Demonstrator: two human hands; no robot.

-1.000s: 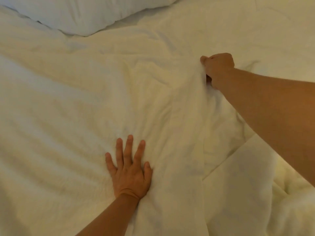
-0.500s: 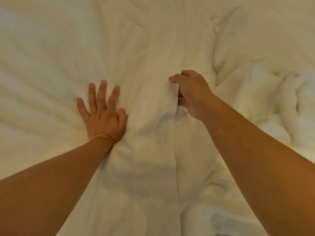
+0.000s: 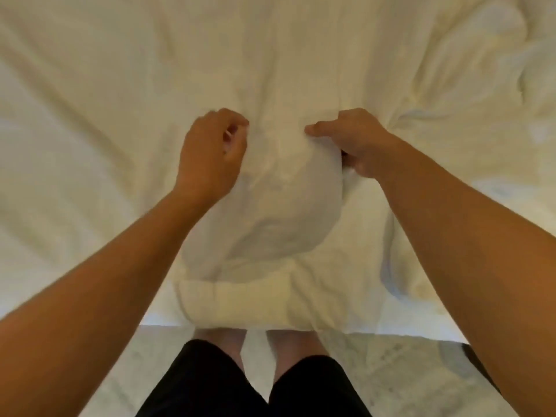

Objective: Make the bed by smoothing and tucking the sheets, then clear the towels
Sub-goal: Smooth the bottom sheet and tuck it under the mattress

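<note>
- The person stands at the near edge of the bed and leans over it, with both bare arms stretched forward over the wrinkled cream-white cotton sheet [image 3: 120, 121].
- The left hand [image 3: 212, 155] is curled, its fingers bent inward and closed on a small gather of the sheet at the middle of the bed.
- The right hand [image 3: 356, 142] is also curled; its thumb points to the left and its fingers are tucked under a fold of the same sheet, so it grips the cloth.
- Between the two hands the cloth rises in a rounded white bulge [image 3: 279, 203] that reaches from the hands toward the near edge. I cannot tell what is under it.
- At the near edge of the bed the cloth is turned into a thick cream-coloured roll [image 3: 240, 305], lying across from left to right, just over the person's legs.
- To the far right the bedding is more crumpled, with a heap of soft white folds [image 3: 493, 55] near the corner of the view.
- The left part of the sheet lies flatter, with long shallow creases running toward the hands.
- Below the bed edge the black shorts [image 3: 210, 383] of the person show, and the pale speckled floor [image 3: 388, 368] beside them.
- At the near right a dark object [image 3: 478, 365] shows on the floor by the bed; it is too unclear to name.
</note>
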